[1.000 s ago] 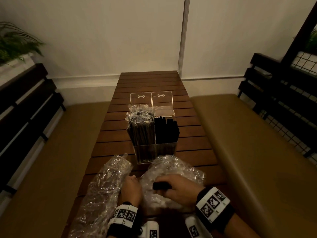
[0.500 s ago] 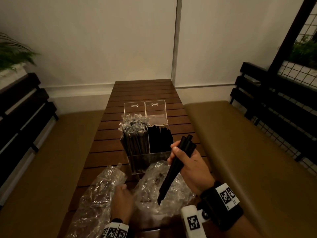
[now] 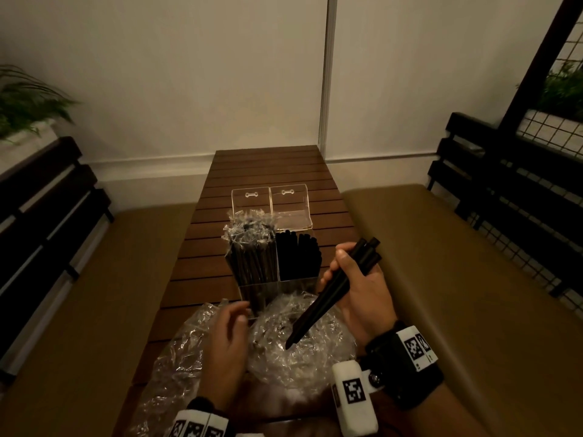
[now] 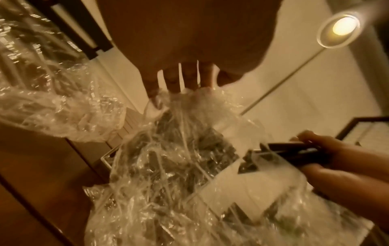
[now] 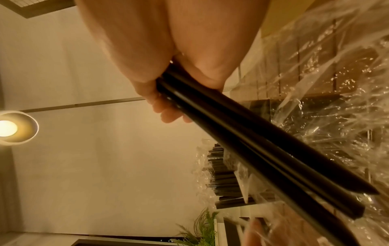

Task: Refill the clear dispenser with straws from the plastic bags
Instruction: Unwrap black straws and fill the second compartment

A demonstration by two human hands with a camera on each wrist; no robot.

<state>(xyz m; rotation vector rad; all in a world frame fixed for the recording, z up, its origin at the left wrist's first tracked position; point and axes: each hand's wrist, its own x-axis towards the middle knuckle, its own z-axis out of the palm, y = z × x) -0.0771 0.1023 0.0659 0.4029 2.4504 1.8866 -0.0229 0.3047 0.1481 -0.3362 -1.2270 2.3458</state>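
A person's right hand (image 3: 356,288) is closed around a small bundle of black straws (image 3: 328,298), held slanted with the lower tips over the mouth of a crumpled clear plastic bag (image 3: 299,348). The grip sits near the upper ends, probably so the bundle can be swung upright and dropped into the dispenser. The left hand (image 3: 227,342) rests on the bag's left side; the wrist view shows its fingertips (image 4: 174,83) pinching gathered plastic, likely to hold the opening steady.

The clear acrylic dispenser (image 3: 274,269) stands just beyond the bag, its 2 hinged lids (image 3: 271,203) flipped back. It has 2 compartments: the left holds dark straws in clear wrappers, the right holds bare black straws and looks fairly full. A 2nd crumpled plastic bag (image 3: 176,364) lies to the left, touching the first.

Everything sits on a narrow slatted wooden table (image 3: 268,165) between 2 tan cushioned benches (image 3: 457,279) with dark slatted backs. Plain pale walls rise behind, with green plants (image 3: 28,105) at both upper corners. The room is dim and warmly lit by a round ceiling lamp (image 4: 341,28).
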